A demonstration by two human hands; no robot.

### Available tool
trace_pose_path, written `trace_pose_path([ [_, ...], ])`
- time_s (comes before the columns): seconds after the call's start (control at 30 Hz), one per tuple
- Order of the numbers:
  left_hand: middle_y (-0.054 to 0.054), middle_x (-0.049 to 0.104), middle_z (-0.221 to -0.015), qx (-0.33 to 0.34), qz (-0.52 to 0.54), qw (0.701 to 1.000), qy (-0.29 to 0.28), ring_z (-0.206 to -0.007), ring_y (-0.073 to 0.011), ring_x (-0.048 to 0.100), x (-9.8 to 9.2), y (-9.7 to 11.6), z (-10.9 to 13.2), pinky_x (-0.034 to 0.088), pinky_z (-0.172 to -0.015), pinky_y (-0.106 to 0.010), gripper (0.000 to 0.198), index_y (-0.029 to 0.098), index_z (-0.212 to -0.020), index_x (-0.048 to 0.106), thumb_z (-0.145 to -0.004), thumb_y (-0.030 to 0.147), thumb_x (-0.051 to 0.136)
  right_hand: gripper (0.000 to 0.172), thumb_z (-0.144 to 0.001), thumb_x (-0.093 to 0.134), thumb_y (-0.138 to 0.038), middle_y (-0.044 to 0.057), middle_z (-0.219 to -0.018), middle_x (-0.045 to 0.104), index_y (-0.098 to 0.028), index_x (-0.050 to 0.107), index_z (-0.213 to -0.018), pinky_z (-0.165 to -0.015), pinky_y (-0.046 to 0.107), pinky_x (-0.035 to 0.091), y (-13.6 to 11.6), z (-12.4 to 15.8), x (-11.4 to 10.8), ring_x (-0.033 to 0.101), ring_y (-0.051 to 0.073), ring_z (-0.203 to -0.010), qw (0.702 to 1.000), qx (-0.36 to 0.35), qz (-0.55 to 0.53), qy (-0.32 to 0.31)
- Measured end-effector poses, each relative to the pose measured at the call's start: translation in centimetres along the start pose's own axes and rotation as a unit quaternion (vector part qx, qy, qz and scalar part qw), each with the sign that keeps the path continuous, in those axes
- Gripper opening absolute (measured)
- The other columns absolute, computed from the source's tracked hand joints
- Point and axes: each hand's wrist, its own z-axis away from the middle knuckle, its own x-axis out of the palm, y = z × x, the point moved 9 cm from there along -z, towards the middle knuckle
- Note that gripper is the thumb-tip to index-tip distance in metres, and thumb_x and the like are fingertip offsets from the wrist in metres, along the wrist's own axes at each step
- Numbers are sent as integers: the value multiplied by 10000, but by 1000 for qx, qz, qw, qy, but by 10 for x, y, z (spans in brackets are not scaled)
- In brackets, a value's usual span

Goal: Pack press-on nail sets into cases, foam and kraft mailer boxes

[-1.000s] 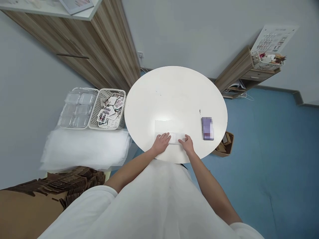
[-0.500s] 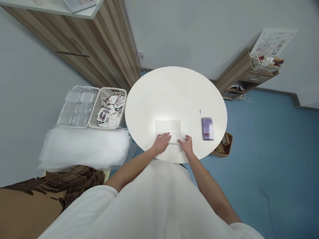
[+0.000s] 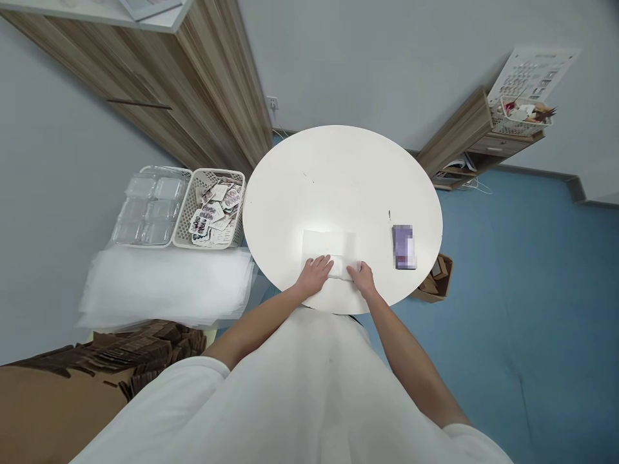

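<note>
A thin white sheet [image 3: 316, 241], folded in places, lies near the front edge of the round white table [image 3: 338, 174]. On its left part rests my left hand [image 3: 315, 273], flat with the fingers stretched out, beside a smaller white rectangle [image 3: 334, 267] on the sheet. My right hand [image 3: 362, 277] pinches the sheet's right side between thumb and fingers, and a translucent flap stands out there. Whether anything lies under the left palm is hidden.
A purple packet-like object [image 3: 403, 247], blurred out, lies at the table's right. Left of the table are a basket of printed cards [image 3: 181, 222], clear plastic trays [image 3: 149, 206] and stacked translucent sheets [image 3: 164, 283]. A cardboard box [image 3: 438, 283] stands on the floor at right.
My right hand has closed on the sheet's right side, and a flap there now reaches farther right. My left hand stays in place on the sheet.
</note>
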Motion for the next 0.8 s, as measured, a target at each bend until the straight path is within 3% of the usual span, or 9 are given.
trace_pose_path([
  [0.2,-90,305,-1401,34,2,999,-18,-1275,-232,263,2,3,-3,260,-962,-409,524,189,-1288,338,-771,108,379,264,-666,512,-406,34,-773,602,-175,533,-794,-478,244,437,10,17,6,543,148,-634,999,15,-44,-14],
  [0.37,-92,319,-1392,52,20,998,-15,-1266,-226,283,0,8,-6,266,-959,-392,528,193,-1273,351,-756,92,391,234,-663,521,-412,21,-739,586,-190,508,-737,-477,241,441,3,20,6,526,137,-608,998,3,-61,-15],
  [0.47,-84,315,-1395,47,29,998,-20,-1258,-224,293,-2,8,-7,279,-948,-388,524,204,-1270,352,-758,107,402,224,-654,546,-411,3,-693,577,-194,506,-693,-503,237,447,-10,17,13,516,123,-585,997,-19,-64,-36],
  [0.63,-79,329,-1386,50,47,997,-39,-1253,-233,294,-7,7,-9,279,-948,-394,484,201,-1238,393,-758,176,444,205,-691,536,-375,3,-682,596,-180,561,-752,-604,258,480,-28,18,38,557,120,-614,988,-50,-60,-130],
  [0.8,-111,313,-1388,30,70,997,-16,-1293,-236,224,-24,0,-2,252,-974,-384,549,145,-1310,301,-781,230,423,175,-713,501,-267,23,-776,625,-179,580,-843,-652,272,497,-25,15,43,595,117,-651,989,-39,-21,-143],
])
